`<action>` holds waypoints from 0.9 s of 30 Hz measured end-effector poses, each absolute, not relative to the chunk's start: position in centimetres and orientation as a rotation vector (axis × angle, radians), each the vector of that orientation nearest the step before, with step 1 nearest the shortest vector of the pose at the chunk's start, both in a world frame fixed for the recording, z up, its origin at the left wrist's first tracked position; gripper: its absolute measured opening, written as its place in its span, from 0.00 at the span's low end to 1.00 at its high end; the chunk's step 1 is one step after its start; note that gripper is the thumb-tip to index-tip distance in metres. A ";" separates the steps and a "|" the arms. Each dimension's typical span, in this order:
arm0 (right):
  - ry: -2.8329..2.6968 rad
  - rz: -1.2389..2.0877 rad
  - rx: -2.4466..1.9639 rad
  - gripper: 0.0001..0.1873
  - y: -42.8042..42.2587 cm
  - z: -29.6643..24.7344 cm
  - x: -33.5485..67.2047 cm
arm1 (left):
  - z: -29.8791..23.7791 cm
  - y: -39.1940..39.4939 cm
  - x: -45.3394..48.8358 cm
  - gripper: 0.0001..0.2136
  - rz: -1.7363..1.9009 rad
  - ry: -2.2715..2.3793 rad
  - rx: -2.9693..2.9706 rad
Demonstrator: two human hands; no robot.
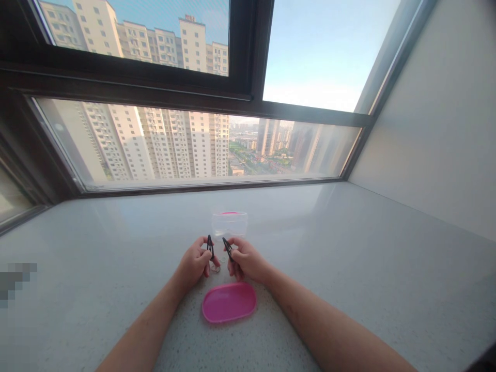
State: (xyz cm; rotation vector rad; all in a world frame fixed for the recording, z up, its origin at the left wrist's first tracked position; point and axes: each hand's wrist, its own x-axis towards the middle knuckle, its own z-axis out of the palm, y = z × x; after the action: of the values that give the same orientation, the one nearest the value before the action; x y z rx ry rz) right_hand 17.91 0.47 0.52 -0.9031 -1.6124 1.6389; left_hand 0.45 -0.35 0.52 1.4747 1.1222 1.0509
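Observation:
Pinched between the thumb and fingers of my left hand [196,261] is a black snap hair clip [210,245], its tip pointing up. A second black snap hair clip [227,248] is gripped by my right hand [245,258], tilted with its tip up and to the left. The two clips are close together but apart. Small thin rings [215,268], perhaps hair ties, lie between the hands, partly hidden by my fingers. Just below the hands a pink oval lid or shallow tray [229,303] rests on the counter.
A clear plastic container [230,225] with a bit of pink at its top stands just beyond the hands. The speckled pale counter [116,305] runs to a dark-framed window [194,188]. A white wall [434,119] bounds the right side.

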 end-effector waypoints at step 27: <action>-1.593 1.676 -0.811 0.12 0.6 0.1 17.8 | 0.5 -0.3 0.5 0.10 1.051 1.127 1.461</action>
State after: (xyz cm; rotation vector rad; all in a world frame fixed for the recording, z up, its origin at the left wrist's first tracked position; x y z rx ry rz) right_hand 17.78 0.60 0.14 -0.8112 -1.5932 1.6757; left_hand 0.49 -0.31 0.54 1.4609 1.1274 1.0512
